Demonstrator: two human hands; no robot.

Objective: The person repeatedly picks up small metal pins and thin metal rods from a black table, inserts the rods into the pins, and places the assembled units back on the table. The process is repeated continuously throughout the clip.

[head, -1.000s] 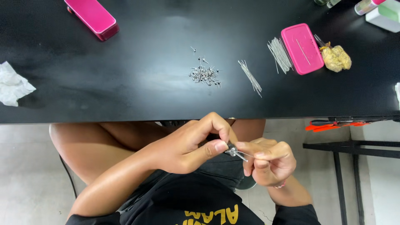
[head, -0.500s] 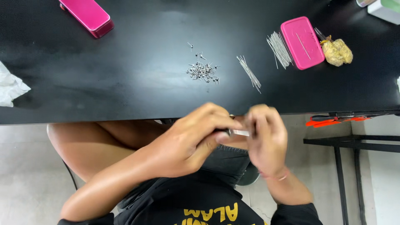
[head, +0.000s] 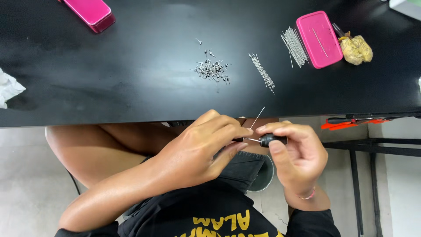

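My left hand (head: 199,147) pinches a thin straight metal pin (head: 257,117) that points up toward the table edge. My right hand (head: 298,158) grips a small black-handled tool (head: 272,140), its metal tip touching the pin at my left fingertips. Both hands are held over my lap, just below the black table (head: 131,83). On the table above them lie a heap of small bent metal pieces (head: 212,69) and a bundle of straight pins (head: 262,72).
A pink case (head: 319,38) lies at the upper right with more straight pins (head: 294,46) beside it and a yellowish crumpled lump (head: 356,49). Another pink box (head: 90,13) sits upper left, white tissue (head: 8,87) at the left edge. Red-handled tools (head: 351,122) lie right.
My hands came together over the lap, then parted slightly. The right hand now shows the black tool's handle, and the pin sticks up from my left fingers.
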